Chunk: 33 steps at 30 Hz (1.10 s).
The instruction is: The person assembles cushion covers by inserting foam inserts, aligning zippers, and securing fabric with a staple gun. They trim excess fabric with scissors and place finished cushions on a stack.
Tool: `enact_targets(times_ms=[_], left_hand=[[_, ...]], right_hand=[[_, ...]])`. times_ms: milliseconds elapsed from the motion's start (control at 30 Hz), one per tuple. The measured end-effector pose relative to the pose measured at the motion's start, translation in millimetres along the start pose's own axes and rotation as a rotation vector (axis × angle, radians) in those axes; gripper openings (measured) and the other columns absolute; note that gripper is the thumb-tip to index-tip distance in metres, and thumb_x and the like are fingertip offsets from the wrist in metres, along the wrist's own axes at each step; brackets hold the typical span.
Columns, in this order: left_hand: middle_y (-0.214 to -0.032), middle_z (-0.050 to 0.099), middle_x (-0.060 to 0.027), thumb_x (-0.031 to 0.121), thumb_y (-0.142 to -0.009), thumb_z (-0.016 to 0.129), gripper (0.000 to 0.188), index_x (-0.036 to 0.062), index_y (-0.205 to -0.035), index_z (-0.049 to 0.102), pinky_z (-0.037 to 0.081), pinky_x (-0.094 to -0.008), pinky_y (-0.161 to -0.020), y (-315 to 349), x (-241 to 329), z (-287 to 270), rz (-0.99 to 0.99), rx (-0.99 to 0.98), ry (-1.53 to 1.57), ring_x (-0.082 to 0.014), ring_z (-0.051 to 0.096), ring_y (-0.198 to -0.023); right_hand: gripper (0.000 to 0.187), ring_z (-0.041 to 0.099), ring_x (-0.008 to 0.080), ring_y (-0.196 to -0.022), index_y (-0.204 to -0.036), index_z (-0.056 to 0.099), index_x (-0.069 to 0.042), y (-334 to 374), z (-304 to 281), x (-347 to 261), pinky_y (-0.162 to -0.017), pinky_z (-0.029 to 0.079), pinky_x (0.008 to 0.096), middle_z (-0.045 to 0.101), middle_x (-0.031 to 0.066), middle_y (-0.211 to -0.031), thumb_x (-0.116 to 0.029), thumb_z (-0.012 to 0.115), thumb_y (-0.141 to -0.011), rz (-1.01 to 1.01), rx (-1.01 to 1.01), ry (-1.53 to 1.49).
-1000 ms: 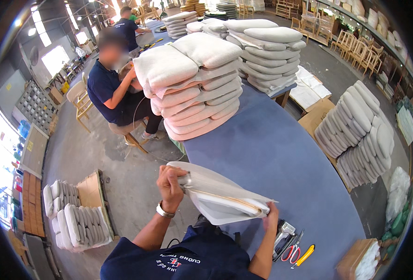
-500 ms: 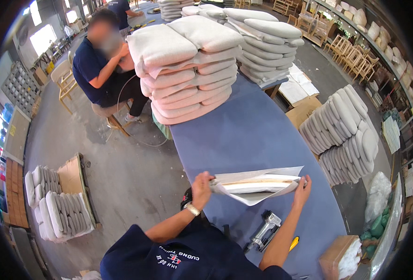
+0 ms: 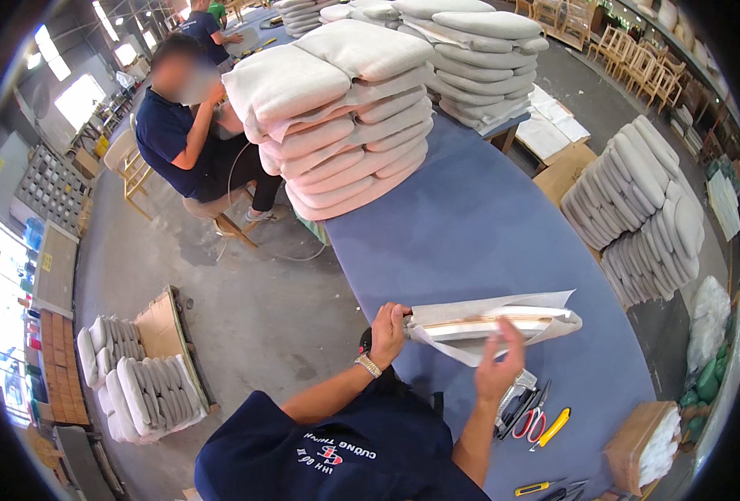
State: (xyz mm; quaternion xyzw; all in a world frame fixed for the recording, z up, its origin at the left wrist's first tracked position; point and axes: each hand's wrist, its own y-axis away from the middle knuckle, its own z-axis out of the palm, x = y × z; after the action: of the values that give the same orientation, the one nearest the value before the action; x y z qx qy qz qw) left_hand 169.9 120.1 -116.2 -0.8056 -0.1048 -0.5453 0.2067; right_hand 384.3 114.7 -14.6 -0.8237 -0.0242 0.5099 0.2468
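A seat cushion (image 3: 445, 330) stands tilted on the blue-grey table, its light grey fabric loose around white padding and a thin wooden board edge. My left hand (image 3: 388, 336) is closed on its left end, gripping the fabric. In front of the cushion's near side is my right hand (image 3: 501, 361), fingers stretched and slightly blurred, apparently holding nothing. Just beyond my right wrist lies a silver staple gun (image 3: 518, 392), partly covered by that hand. Beside it are red-handled scissors (image 3: 529, 424) and a yellow utility knife (image 3: 551, 429).
A tall stack of covered cushions (image 3: 337, 125) stands on the far table (image 3: 437, 225), with another stack (image 3: 474, 67) behind. A cardboard box (image 3: 637, 447) of white stuffing sits at the right edge. A second yellow knife (image 3: 537, 487) lies near me. A seated co-worker (image 3: 178, 125) is at far left.
My right hand has let go of the cushion's right end and moved left to its near side. My left hand keeps its grip. The scissors have come into sight as the view shifted.
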Motion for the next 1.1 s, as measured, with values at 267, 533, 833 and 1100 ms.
enact_targets(times_ms=[267, 533, 833, 1100], left_hand=[[-0.09, 0.065, -0.0174, 0.024, -0.112, 0.044, 0.036, -0.0001, -0.098, 0.066, 0.05, -0.0443, -0.079, -17, -4, -2, 0.047, -0.049, 0.073, -0.0364, 0.063, -0.086], [-0.092, 0.065, -0.02, 0.019, -0.107, 0.054, 0.023, -0.001, -0.103, 0.064, 0.052, -0.0448, -0.075, -27, -10, -13, 0.142, -0.167, 0.1, -0.0367, 0.064, -0.084], [-0.121, 0.066, -0.0187, 0.014, -0.091, 0.078, 0.039, 0.0004, -0.125, 0.063, 0.057, -0.0391, -0.088, -42, -9, -57, 0.357, -0.517, 0.08, -0.0348, 0.068, -0.104], [-0.129, 0.069, -0.0149, 0.011, -0.08, 0.085, 0.05, 0.003, -0.126, 0.067, 0.058, -0.039, -0.093, -46, -17, -59, 0.376, -0.534, 0.101, -0.033, 0.069, -0.111]], right_hand=[[0.015, 0.07, 0.0319, -0.095, -0.104, 0.073, -0.005, 33, 43, -25, -0.085, 0.055, 0.0389, 0.073, 0.0125, -0.101, -0.008, 0.073, -0.089, -0.038, -0.321, -0.043], [0.008, 0.07, 0.0245, -0.081, -0.097, 0.07, -0.002, 34, 66, 1, -0.075, 0.055, 0.0343, 0.07, 0.0123, -0.089, -0.008, 0.071, -0.093, 0.035, -0.265, 0.077], [0.014, 0.065, 0.0286, -0.087, -0.094, 0.072, -0.003, 35, 81, -23, -0.08, 0.053, 0.0381, 0.065, 0.0118, -0.093, -0.016, 0.076, -0.089, 0.109, -0.18, 0.143], [0.023, 0.063, 0.0222, -0.075, -0.098, 0.072, -0.003, 39, 115, -47, -0.071, 0.054, 0.0353, 0.062, 0.0111, -0.092, -0.023, 0.08, -0.089, 0.373, -0.089, 0.147]])
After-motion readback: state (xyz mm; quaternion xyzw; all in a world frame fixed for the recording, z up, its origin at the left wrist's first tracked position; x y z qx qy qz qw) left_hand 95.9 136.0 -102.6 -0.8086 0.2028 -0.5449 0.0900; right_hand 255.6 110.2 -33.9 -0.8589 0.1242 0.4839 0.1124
